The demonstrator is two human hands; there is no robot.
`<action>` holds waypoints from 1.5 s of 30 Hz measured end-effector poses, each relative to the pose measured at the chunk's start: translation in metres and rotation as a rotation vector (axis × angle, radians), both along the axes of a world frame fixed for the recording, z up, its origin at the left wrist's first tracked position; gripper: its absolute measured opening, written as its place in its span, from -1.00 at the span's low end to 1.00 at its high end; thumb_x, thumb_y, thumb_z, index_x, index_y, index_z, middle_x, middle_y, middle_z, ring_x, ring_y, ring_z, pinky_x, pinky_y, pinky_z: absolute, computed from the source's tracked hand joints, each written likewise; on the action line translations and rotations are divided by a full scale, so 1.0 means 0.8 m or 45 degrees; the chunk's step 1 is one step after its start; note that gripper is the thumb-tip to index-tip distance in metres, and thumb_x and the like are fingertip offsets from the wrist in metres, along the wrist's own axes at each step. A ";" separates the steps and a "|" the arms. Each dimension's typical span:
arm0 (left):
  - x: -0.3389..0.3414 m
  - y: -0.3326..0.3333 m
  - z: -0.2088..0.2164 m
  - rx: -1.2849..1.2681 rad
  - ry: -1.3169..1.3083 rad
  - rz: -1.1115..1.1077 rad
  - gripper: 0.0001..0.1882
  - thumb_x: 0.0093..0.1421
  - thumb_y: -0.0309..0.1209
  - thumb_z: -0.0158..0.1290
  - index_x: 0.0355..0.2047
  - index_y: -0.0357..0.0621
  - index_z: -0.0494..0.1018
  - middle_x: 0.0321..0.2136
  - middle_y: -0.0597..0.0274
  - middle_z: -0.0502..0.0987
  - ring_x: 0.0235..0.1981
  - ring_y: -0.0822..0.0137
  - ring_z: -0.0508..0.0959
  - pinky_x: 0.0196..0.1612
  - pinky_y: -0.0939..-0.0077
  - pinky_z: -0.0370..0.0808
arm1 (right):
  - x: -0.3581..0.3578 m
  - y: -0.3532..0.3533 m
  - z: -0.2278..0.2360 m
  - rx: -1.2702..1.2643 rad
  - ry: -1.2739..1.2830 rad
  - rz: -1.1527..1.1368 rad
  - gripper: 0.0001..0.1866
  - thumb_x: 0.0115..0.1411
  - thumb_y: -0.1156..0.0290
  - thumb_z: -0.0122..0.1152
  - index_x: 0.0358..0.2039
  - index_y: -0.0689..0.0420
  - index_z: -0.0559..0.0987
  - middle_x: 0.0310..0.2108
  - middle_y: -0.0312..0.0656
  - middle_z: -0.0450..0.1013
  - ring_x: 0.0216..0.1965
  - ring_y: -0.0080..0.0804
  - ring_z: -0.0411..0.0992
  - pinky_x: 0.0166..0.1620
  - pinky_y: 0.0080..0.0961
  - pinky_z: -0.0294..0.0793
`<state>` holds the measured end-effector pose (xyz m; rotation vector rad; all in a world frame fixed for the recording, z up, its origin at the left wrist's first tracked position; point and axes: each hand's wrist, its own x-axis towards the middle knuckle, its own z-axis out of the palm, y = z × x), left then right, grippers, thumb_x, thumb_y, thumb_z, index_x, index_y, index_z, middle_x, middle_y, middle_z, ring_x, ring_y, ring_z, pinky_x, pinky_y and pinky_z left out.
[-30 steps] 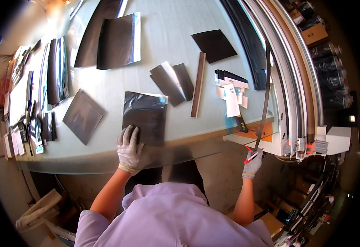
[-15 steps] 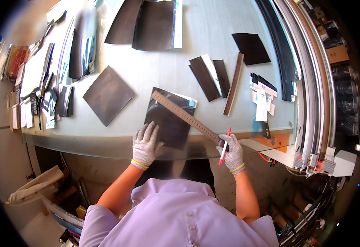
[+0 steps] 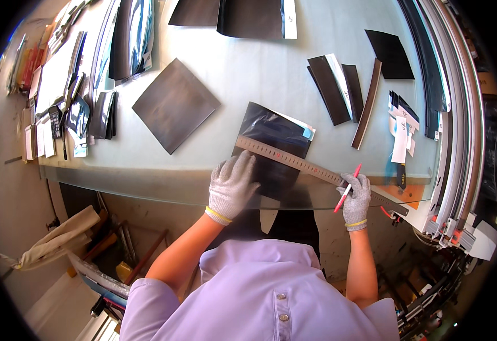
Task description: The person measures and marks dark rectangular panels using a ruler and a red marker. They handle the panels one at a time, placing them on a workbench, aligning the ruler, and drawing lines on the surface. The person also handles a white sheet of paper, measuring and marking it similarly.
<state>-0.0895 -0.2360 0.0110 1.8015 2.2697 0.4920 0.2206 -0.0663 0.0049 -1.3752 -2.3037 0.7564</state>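
A dark glossy sheet (image 3: 276, 170), with a white and blue edge at its upper right, lies near the front of the glass table. Slanting across it is a steel ruler (image 3: 285, 157), whose right end reaches past the sheet. In a grey glove with a yellow cuff, my left hand (image 3: 231, 184) rests its outstretched fingers on the sheet's left edge, the fingertips just below the ruler. My right hand (image 3: 356, 199), gloved alike, is closed around the ruler. A red and white pen (image 3: 348, 189) is tucked between its fingers.
A brown square sheet (image 3: 176, 107) lies to the left, larger dark sheets (image 3: 254, 17) at the back. Dark strips (image 3: 329, 91) and a black piece (image 3: 390, 54) are on the right, near a yellow-black cutter (image 3: 401, 176). Metal rails (image 3: 458, 113) line the right side.
The ruler now lies at a shallower slant and lower across the sheet. My right hand has moved right with ruler and pen. The whole view has shifted.
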 end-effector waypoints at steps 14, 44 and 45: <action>-0.008 0.003 0.000 -0.034 -0.125 -0.028 -0.20 0.02 -0.26 0.33 0.29 -0.17 0.36 0.36 -0.03 0.28 0.27 -0.07 0.36 0.26 0.02 0.29 | -0.007 -0.005 -0.002 -0.166 0.107 -0.137 -0.48 -0.24 0.74 0.46 -0.17 0.11 0.67 -0.22 -0.19 0.43 -0.10 -0.17 0.41 -0.03 -0.24 0.47; -0.005 0.005 -0.002 -0.097 -0.073 -0.027 -0.24 0.05 -0.24 0.30 0.27 -0.14 0.37 0.36 -0.03 0.28 0.24 -0.11 0.39 0.23 -0.03 0.30 | -0.017 -0.005 0.005 0.077 -0.233 -0.094 -0.56 -0.11 0.53 0.49 -0.14 0.03 0.66 -0.15 -0.14 0.43 0.02 -0.01 0.37 0.12 -0.11 0.34; -0.005 0.005 -0.001 -0.092 -0.075 -0.029 -0.24 0.05 -0.24 0.30 0.27 -0.14 0.37 0.36 -0.04 0.29 0.24 -0.11 0.39 0.22 -0.04 0.30 | -0.015 -0.005 0.005 0.078 -0.233 -0.089 -0.55 -0.11 0.53 0.50 -0.13 0.03 0.65 -0.14 -0.13 0.43 0.02 -0.01 0.36 0.12 -0.10 0.34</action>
